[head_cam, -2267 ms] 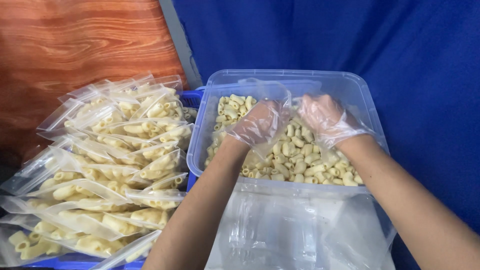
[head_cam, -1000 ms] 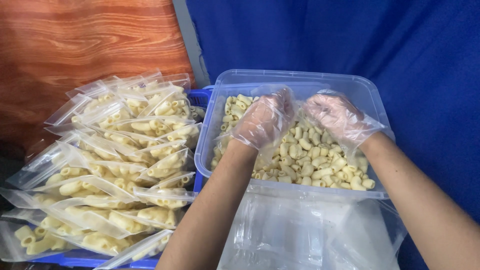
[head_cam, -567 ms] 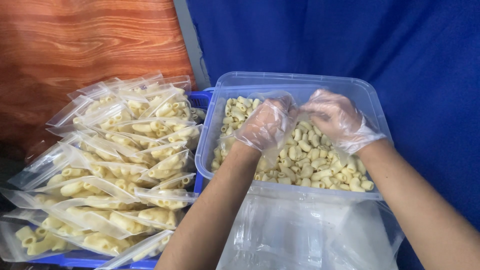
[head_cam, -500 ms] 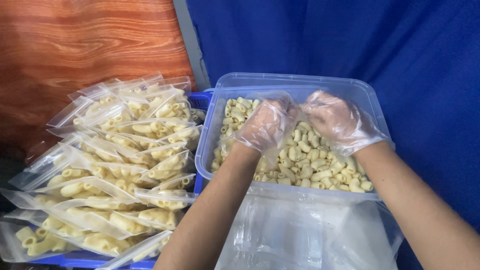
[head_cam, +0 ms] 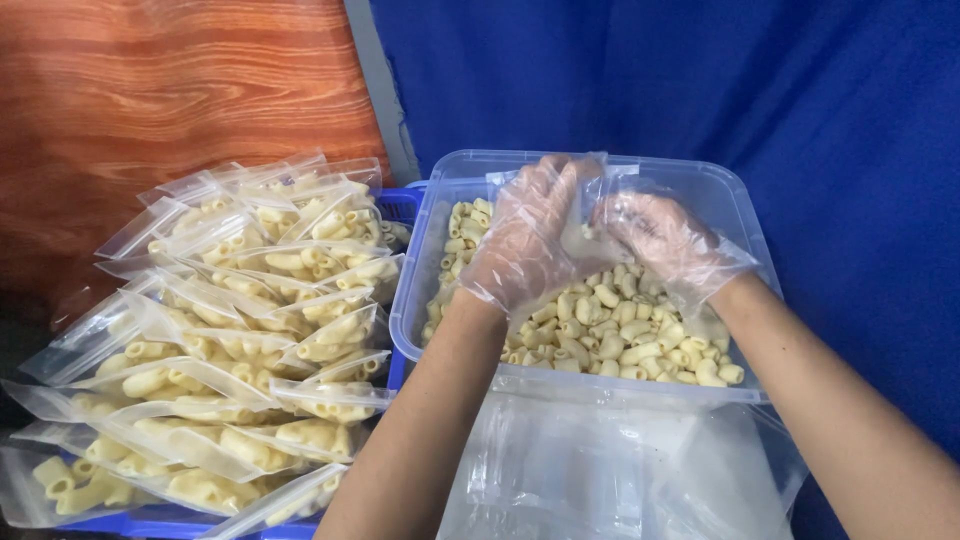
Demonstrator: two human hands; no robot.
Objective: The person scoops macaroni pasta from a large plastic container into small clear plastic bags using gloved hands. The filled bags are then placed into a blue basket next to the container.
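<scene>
Thin, glossy, crinkled plastic gloves (head_cam: 540, 240) are being worn; the tub (head_cam: 440, 200) is being seen as clear smooth plastic, the pasta (head_cam: 610, 335) as matt.

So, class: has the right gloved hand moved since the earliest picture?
Yes. The right hand has risen off the macaroni and shifted left toward the left hand, judged against the clear tub's rim.

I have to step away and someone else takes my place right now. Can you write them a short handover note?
Left hand and right hand, both in thin plastic gloves, together hold a small clear bag above the clear tub of loose macaroni.
Done: many filled bags stacked at left.
Left: much macaroni remains in the tub; a pile of empty bags lies in front of it.
</scene>
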